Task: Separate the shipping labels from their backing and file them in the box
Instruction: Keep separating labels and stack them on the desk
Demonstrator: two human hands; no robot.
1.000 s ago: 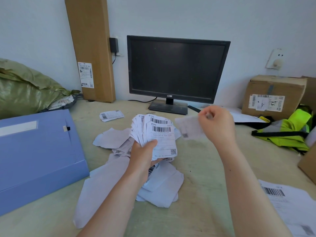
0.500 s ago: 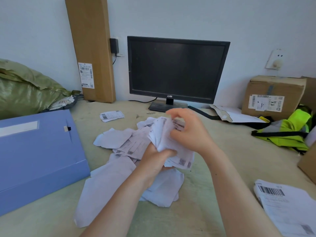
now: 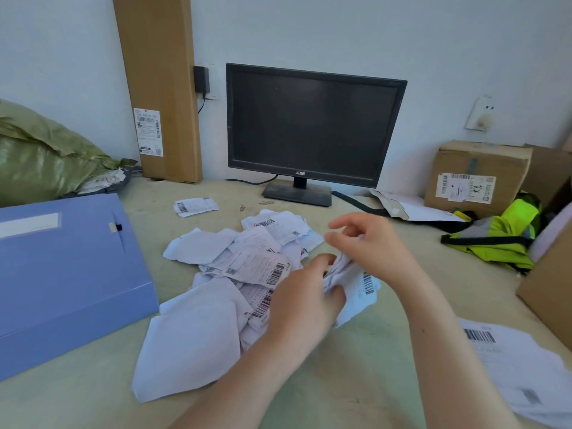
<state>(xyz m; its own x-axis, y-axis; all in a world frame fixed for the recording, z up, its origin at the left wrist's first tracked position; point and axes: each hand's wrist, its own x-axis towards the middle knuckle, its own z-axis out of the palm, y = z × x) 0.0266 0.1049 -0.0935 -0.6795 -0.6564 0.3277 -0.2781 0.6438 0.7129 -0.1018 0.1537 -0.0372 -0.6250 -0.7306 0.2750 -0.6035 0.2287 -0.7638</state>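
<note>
Gripping one label stack (image 3: 360, 284) (left hand (image 3: 305, 300)), one box (image 3: 71, 274).

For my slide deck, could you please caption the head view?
Left hand grips a label bundle, right hand at its top edge, above scattered papers.

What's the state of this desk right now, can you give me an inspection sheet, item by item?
Surface: table, pale green, scuffed.
Job's things: bundle of labels in the left hand; pile of labels and blank backing on the table; blue box at left, closed.
Clutter: green sack, tall carton, parcel, vest, stray label, printed sheets.
Hands: left hand grips the bundle; right hand above it, fingers loosely bent, grip unclear.
Cables: monitor cable on the table; adapter cord on the wall.
Surroundings: dark monitor, wall socket.
</note>
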